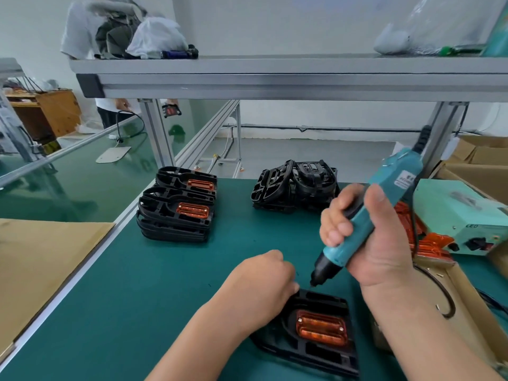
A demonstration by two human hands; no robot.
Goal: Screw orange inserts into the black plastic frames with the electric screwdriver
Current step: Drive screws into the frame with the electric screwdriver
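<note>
1. Right hand: fingers and thumb are wrapped round the teal body of the electric screwdriver, which slants down to the left. Its black nose is at the far edge of the black frame; contact cannot be judged.
2. Left hand: back toward the camera, fingers curled, fingertips at the far left corner of the same frame. Whether they grip or merely press cannot be told. The two hands are close together but apart.
3. Orange insert: seated in the frame's recess, with a silver screw head showing at two of its corners. The frame lies flat on the near part of the green bench.
4. Stack of frames: far left of the bench, the top ones fitted with orange inserts.
5. Pile of bare frames: far centre, lying at mixed angles.
6. Loose inserts: heaped behind the right hand, beside a pale green power box.
7. Cardboard box: at the right bench edge.
8. Cardboard sheet: left of the bench.
9. Shelf: an aluminium shelf above the bench, carrying bags.
</note>
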